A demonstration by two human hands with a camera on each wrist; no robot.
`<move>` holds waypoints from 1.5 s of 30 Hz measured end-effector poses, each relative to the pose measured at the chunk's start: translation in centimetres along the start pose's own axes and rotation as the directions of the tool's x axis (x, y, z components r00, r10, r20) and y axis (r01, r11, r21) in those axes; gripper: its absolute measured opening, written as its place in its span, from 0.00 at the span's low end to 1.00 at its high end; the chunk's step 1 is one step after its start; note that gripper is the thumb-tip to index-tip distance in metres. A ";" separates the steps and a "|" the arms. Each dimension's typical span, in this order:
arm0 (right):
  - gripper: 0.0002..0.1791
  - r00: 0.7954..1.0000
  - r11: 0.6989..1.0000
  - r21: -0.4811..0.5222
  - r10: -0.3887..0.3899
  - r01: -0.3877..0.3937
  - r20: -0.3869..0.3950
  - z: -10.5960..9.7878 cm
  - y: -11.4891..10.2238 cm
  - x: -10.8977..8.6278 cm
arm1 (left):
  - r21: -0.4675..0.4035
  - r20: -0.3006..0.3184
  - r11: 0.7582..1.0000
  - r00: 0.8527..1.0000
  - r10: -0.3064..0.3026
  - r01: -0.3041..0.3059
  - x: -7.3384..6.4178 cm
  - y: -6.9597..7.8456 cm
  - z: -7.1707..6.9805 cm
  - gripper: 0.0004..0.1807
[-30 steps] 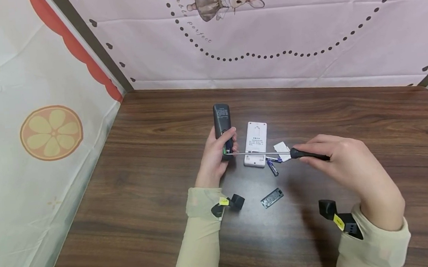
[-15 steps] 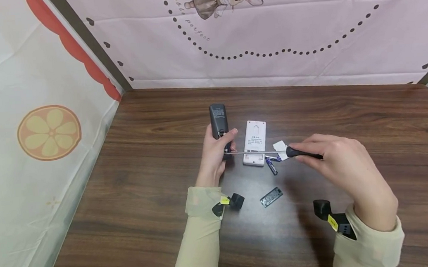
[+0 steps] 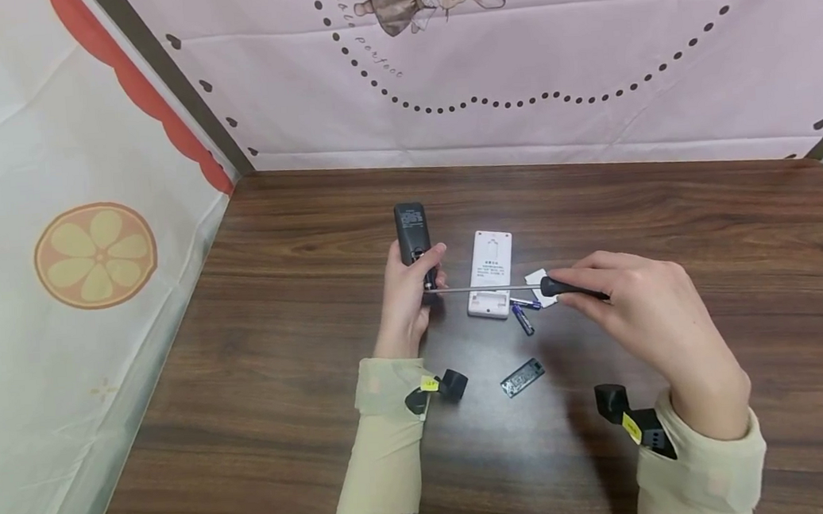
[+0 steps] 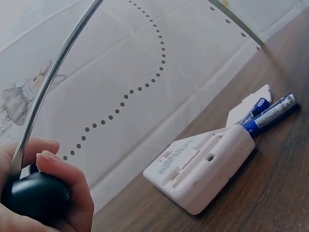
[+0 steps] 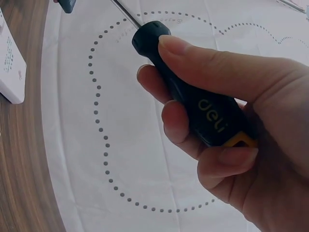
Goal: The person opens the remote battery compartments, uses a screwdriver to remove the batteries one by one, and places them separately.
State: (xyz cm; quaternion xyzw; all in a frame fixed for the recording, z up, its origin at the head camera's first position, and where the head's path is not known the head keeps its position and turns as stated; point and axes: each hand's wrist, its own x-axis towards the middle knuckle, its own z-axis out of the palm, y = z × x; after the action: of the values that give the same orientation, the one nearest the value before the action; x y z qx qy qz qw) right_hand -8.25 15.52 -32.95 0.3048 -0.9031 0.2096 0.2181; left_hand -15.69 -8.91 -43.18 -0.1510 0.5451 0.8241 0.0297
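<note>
My left hand grips a black remote control, back side up, its thumb across the open battery compartment. My right hand holds a screwdriver by its dark handle, marked "deli". The screwdriver's long shaft runs left, and its tip overlaps the compartment near the remote's lower end. In the left wrist view the fingers curl round the remote's dark rounded end. The thumb and the shaft partly hide the compartment.
Right of the remote lies a white remote control, its battery bay uncovered. Beside it are a white cover and two blue batteries. A dark battery cover lies nearer on the wooden table. Printed cloth stands behind.
Both hands have shifted slightly left, carrying the black remote and the screwdriver. The green patch seen in the remote's compartment earlier no longer shows. Things lying on the table stay put.
</note>
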 end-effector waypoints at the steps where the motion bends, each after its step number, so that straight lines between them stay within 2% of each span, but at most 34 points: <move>1: 0.16 1.000 1.000 0.002 0.000 0.000 -0.001 0.0 0.0 0.0 | -0.005 0.001 1.000 1.000 -0.001 0.001 0.0 0.0 0.0 0.31; 16: 0.16 1.000 1.000 0.029 -0.002 0.003 -0.025 -0.1 -0.4 0.2 | -0.018 -0.003 1.000 1.000 -0.008 0.008 -0.1 0.4 -0.5 0.31; 27: 0.15 0.998 1.000 0.030 0.007 -0.005 -0.066 -0.2 -0.7 0.2 | -0.064 0.010 0.997 0.999 -0.032 0.033 -0.1 0.4 -0.7 0.32; 33: 0.15 0.998 0.999 0.047 0.005 -0.002 -0.062 -0.1 -0.9 0.4 | -0.085 0.008 0.996 0.999 -0.038 0.038 -0.1 0.7 -1.0 0.32; 37: 0.15 0.998 0.999 0.053 0.004 -0.001 -0.066 0.0 -1.0 0.5 | -0.138 0.026 0.989 0.998 -0.057 0.060 -0.1 0.8 -1.3 0.30; 42: 0.16 0.997 0.998 0.056 0.007 -0.003 -0.075 -0.2 -1.1 0.4 | -0.249 0.079 0.963 0.993 -0.091 0.108 -0.2 0.8 -1.4 0.28; 45: 0.16 0.998 0.998 0.066 0.008 -0.003 -0.066 -0.4 -1.0 0.3 | -0.280 0.104 0.952 0.990 -0.098 0.124 -0.1 0.7 -1.3 0.26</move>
State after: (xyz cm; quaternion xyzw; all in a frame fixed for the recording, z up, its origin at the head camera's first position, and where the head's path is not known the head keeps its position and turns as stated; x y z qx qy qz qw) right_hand -7.71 14.86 -32.26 0.3023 -0.8888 0.2497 0.2373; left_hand -15.43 -10.37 -42.97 -0.1473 0.4093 0.8970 0.0783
